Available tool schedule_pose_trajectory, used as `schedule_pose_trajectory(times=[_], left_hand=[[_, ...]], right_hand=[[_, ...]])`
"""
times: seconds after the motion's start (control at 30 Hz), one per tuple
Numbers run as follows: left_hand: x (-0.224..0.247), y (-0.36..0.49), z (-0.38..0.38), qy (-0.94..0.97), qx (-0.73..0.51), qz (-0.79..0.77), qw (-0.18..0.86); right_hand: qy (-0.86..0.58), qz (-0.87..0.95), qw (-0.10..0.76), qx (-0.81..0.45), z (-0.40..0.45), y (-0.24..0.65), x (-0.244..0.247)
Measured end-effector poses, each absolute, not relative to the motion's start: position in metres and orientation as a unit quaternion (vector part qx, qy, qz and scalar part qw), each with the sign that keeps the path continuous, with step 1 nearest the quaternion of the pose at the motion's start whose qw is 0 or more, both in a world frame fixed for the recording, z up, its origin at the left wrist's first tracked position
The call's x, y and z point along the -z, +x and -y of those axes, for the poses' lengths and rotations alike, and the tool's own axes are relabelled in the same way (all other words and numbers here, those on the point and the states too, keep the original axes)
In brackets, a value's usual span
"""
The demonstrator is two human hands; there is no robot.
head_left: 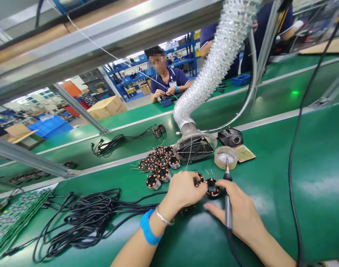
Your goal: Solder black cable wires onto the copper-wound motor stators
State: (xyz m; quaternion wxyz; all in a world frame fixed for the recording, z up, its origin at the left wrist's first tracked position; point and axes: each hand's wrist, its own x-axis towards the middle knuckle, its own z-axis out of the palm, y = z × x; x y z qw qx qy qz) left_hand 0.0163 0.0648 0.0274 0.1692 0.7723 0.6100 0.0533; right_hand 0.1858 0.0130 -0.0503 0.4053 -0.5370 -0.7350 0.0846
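My left hand (183, 189), with a blue band and a silver bangle at the wrist, has its fingers curled over a small copper-wound motor stator (198, 179), partly hidden behind them. Just right of its thumb another stator (213, 188) sits on the green bench, with thin wire ends sticking up. My right hand (243, 211) holds a soldering iron (228, 211), tip upward at a round tub (226, 158) of silvery material. Its index finger reaches to the right stator while the thumb is spread away. Under my left hand, more dark parts are mostly covered.
Several stators (158, 163) cluster left of a round fan-guard extractor (196, 148) on a silver duct (211, 66). Black cables (88, 215) lie coiled at left, near circuit boards (22, 215). A black cord (293, 167) hangs at right. Across the conveyor sits a co-worker (169, 79).
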Motion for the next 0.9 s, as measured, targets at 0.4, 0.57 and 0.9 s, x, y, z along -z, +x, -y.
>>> schedule_pose_trajectory(times=[0.4,0.57,0.9], left_hand=[[0.0,-0.025,-0.036,0.813,0.017,-0.48,0.328],[0.009,-0.019,-0.041,0.782,-0.057,-0.538,0.309],[0.019,-0.023,-0.044,0.718,-0.134,-0.466,0.499]], right_hand=[[-0.577,0.71,0.385,-0.12,-0.01,0.193,0.059],[-0.587,0.704,0.378,-0.134,-0.02,0.178,0.057],[-0.426,0.792,0.334,-0.283,0.015,0.207,0.055]])
